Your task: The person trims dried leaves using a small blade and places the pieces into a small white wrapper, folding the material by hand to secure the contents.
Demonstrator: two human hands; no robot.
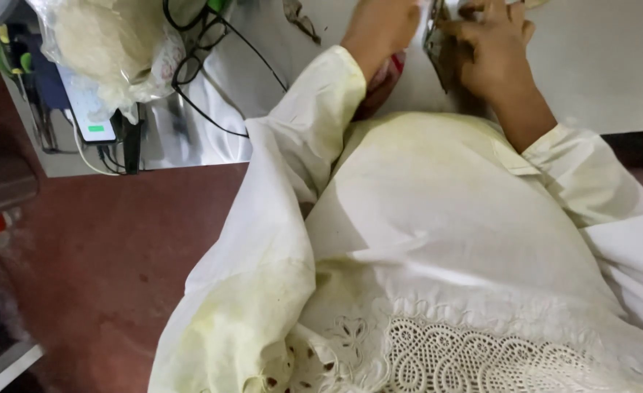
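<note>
Up at the top edge of the view, a dark, flat, shiny object (438, 44) sat between both hands, over the pale grey table (612, 65). It was too blurred and cut off to tell what kind of thing it was. The right hand (492, 47) had its fingers curled around the object's right side, grasping it, knuckles toward the camera. The left hand (380, 29) pressed in close from the other side, touching or just beside the object; whether it was clenched on it or only resting there could not be made out, since the frame cut off its fingers. A reddish thing (383, 76) peeked out just under the left wrist, mostly hidden by the sleeve.

Both arms came up in loose white sleeves (307, 124), and the white lace-trimmed garment (445, 291) filled the lower half of the view, blocking much of the table's near edge. Well off to the left lay black cables (205, 65), a clear plastic bag of pale stuff (107, 44) and a phone with a lit screen (89, 109). Reddish-brown floor (118, 255) showed below.
</note>
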